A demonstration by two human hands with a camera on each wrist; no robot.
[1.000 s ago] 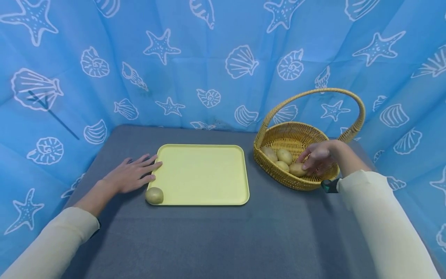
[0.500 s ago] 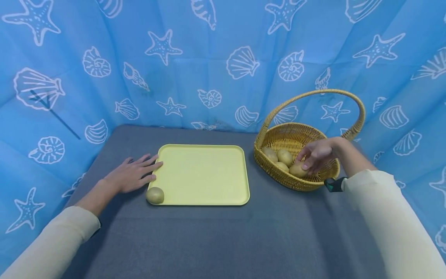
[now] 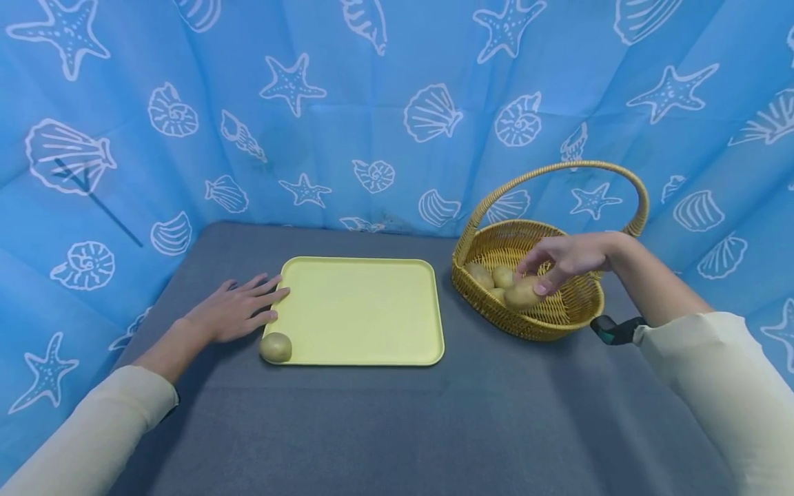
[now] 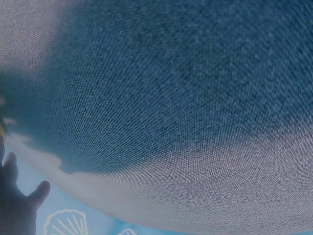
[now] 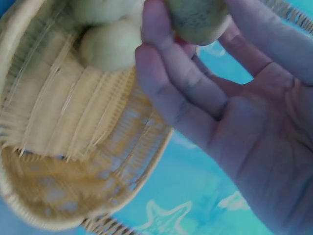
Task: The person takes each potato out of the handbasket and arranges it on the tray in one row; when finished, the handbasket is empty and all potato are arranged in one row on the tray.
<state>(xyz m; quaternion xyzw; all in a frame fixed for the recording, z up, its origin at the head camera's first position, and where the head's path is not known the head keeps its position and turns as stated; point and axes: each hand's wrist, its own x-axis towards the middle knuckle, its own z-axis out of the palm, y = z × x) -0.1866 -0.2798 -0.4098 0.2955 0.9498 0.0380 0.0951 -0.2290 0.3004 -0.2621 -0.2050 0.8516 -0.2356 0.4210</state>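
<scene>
Between thumb and fingers my right hand (image 3: 567, 258) holds a potato (image 3: 523, 293) over the wicker basket (image 3: 540, 329); the right wrist view shows the fingers around the potato (image 5: 198, 19). Other potatoes (image 3: 479, 275) lie at the basket's left side, partly hidden by the held one. My left hand (image 3: 229, 311) is spread flat, its fingertips at the left edge of the yellow tray (image 3: 360, 310). Another potato (image 3: 276, 347) sits on the tray's front left corner, just below that hand. In the left wrist view, only part of the left hand (image 4: 17, 200) shows, dark at the corner.
A grey cloth (image 3: 372, 427) covers the table. The basket's tall arched handle (image 3: 558, 165) rises above the right forearm's reach. Behind and at both sides hangs a blue curtain (image 3: 372, 83) with white shells and starfish.
My right hand has lifted the potato from among the others and shifted it slightly left, up inside the basket. The left hand and the tray stay where they were.
</scene>
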